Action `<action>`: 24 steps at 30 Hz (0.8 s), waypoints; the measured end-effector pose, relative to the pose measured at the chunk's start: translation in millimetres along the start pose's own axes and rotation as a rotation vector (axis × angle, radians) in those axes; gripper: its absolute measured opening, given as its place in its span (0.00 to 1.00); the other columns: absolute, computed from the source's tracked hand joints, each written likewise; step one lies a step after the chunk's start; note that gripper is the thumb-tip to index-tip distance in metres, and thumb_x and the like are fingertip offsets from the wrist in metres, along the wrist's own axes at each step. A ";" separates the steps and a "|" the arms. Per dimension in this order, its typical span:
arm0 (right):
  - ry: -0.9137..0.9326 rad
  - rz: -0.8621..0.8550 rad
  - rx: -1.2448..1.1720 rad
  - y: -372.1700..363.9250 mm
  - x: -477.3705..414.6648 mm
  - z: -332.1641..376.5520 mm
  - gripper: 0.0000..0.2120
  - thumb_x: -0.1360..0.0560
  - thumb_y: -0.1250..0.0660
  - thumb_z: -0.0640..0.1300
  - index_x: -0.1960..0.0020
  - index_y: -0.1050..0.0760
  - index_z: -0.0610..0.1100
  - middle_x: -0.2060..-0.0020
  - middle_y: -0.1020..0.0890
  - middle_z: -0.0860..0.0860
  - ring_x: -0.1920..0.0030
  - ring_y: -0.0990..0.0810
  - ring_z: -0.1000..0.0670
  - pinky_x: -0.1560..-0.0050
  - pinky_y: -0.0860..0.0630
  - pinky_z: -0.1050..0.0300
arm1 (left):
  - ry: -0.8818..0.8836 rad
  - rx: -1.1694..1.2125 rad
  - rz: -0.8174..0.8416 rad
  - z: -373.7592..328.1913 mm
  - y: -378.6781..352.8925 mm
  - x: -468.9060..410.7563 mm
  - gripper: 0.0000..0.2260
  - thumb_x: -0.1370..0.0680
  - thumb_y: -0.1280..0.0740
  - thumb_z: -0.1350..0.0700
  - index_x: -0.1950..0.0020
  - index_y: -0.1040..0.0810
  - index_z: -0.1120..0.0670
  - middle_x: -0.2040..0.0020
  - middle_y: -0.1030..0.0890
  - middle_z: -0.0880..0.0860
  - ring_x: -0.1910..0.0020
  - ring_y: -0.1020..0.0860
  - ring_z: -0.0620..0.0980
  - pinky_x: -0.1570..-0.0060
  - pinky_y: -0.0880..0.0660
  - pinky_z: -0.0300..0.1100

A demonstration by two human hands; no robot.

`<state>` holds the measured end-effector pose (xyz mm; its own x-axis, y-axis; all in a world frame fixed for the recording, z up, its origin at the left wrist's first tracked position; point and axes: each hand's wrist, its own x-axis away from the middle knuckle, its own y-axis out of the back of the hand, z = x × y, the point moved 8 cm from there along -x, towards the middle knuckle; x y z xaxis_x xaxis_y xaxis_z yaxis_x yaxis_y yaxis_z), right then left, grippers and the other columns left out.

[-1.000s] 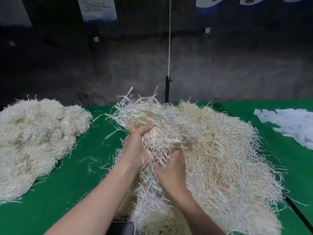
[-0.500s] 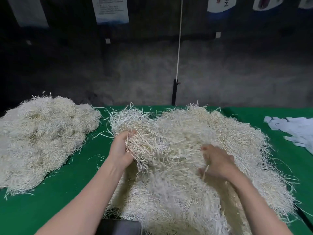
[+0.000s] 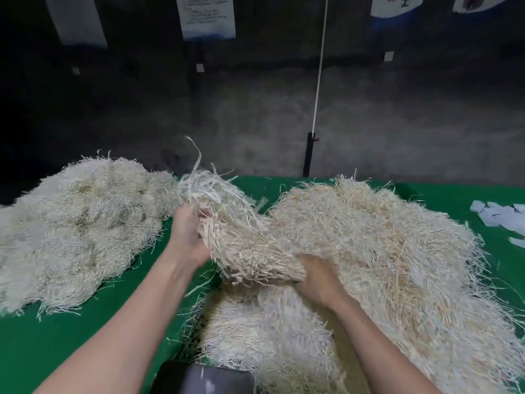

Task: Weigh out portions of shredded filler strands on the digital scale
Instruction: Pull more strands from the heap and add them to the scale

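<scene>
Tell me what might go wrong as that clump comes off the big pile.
1. The clump in the left hand is tangled into the big pile, where the right hand digs in; a pull may drag extra strands along.
2. Loose ends dangle from it and may scatter over the green table.
3. Strands lie against the dark device at the near edge, probably the scale; they could skew a reading.

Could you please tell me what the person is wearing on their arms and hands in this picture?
Nothing that shows: the left hand and the right hand are bare, without gloves, and no watch, band or ring is visible on the parts in view. No sleeve appears anywhere up to the picture's lower edge.
</scene>
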<state>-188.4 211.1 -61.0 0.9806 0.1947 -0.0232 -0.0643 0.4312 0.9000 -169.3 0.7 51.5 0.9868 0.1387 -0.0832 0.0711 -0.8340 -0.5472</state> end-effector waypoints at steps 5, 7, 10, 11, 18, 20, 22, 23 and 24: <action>0.095 -0.355 -0.328 58.7 6.3 0.4 0.14 0.32 0.32 0.50 0.47 0.27 0.56 0.48 0.24 0.57 0.44 0.27 0.52 0.36 0.34 0.50 | 0.343 -0.825 0.528 75.7 -18.7 20.1 0.33 0.36 0.26 0.54 0.32 0.33 0.48 0.32 0.29 0.50 0.34 0.28 0.47 0.35 0.30 0.50; 0.145 -0.383 -0.310 66.0 1.5 7.5 0.22 0.30 0.31 0.38 0.39 0.29 0.51 0.42 0.26 0.54 0.39 0.30 0.50 0.39 0.34 0.53 | 0.470 -1.208 0.687 109.7 -25.2 31.6 0.50 0.39 0.23 0.46 0.23 0.46 0.47 0.25 0.38 0.49 0.28 0.35 0.49 0.30 0.36 0.48; 0.133 -0.421 -0.274 69.0 -3.8 1.7 0.23 0.24 0.40 0.34 0.34 0.33 0.54 0.40 0.30 0.57 0.37 0.36 0.54 0.41 0.38 0.62 | 0.607 -1.264 0.708 126.9 -32.5 34.4 0.51 0.35 0.23 0.45 0.23 0.52 0.54 0.28 0.38 0.47 0.26 0.41 0.52 0.32 0.44 0.38; 0.104 -0.420 -0.249 67.1 -4.5 -5.5 0.24 0.24 0.40 0.34 0.34 0.33 0.55 0.40 0.30 0.58 0.37 0.35 0.54 0.39 0.38 0.62 | 0.631 -1.111 0.675 122.0 -35.8 32.7 0.48 0.36 0.23 0.46 0.24 0.46 0.55 0.33 0.36 0.43 0.26 0.41 0.52 0.32 0.45 0.39; -0.375 -0.269 0.067 43.1 11.8 -129.3 0.33 0.28 0.37 0.32 0.27 0.41 0.50 0.30 0.33 0.44 0.31 0.35 0.42 0.30 0.36 0.45 | 0.519 -0.371 0.222 68.9 -20.6 -1.6 0.17 0.43 0.24 0.58 0.55 0.19 0.56 0.27 0.37 0.63 0.28 0.39 0.62 0.29 0.46 0.63; -0.420 -0.227 0.129 46.6 18.3 -143.0 0.29 0.26 0.37 0.35 0.28 0.41 0.46 0.31 0.32 0.42 0.32 0.33 0.41 0.33 0.33 0.45 | 0.457 -0.418 0.126 58.1 -15.5 -6.5 0.24 0.41 0.26 0.59 0.46 0.24 0.49 0.25 0.40 0.59 0.27 0.42 0.61 0.29 0.49 0.64; -0.327 -0.148 0.120 53.4 15.9 -123.7 0.29 0.26 0.35 0.41 0.27 0.40 0.42 0.27 0.36 0.45 0.29 0.36 0.44 0.28 0.39 0.47 | 0.408 -0.547 0.116 54.1 -17.4 -6.1 0.28 0.40 0.28 0.56 0.41 0.29 0.46 0.24 0.44 0.54 0.25 0.47 0.57 0.28 0.55 0.61; -0.253 -0.085 0.101 59.1 14.6 -105.9 0.30 0.27 0.33 0.43 0.27 0.39 0.40 0.25 0.40 0.48 0.28 0.37 0.46 0.27 0.41 0.49 | 0.399 -0.580 0.137 56.2 -20.2 -5.2 0.25 0.40 0.29 0.55 0.44 0.28 0.46 0.23 0.44 0.53 0.24 0.48 0.55 0.28 0.56 0.60; -0.173 -0.023 0.091 67.8 14.2 -85.2 0.33 0.28 0.30 0.46 0.27 0.38 0.40 0.25 0.42 0.52 0.28 0.37 0.48 0.27 0.41 0.49 | 0.393 -0.595 0.159 58.0 -24.1 -3.8 0.21 0.39 0.29 0.55 0.47 0.26 0.46 0.23 0.44 0.52 0.24 0.49 0.54 0.29 0.57 0.60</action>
<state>-194.5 318.2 -37.4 0.9993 0.0276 0.0238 -0.0320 0.3506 0.9360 -183.1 51.3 16.7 0.9631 -0.1169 0.2426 -0.1207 -0.9927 0.0010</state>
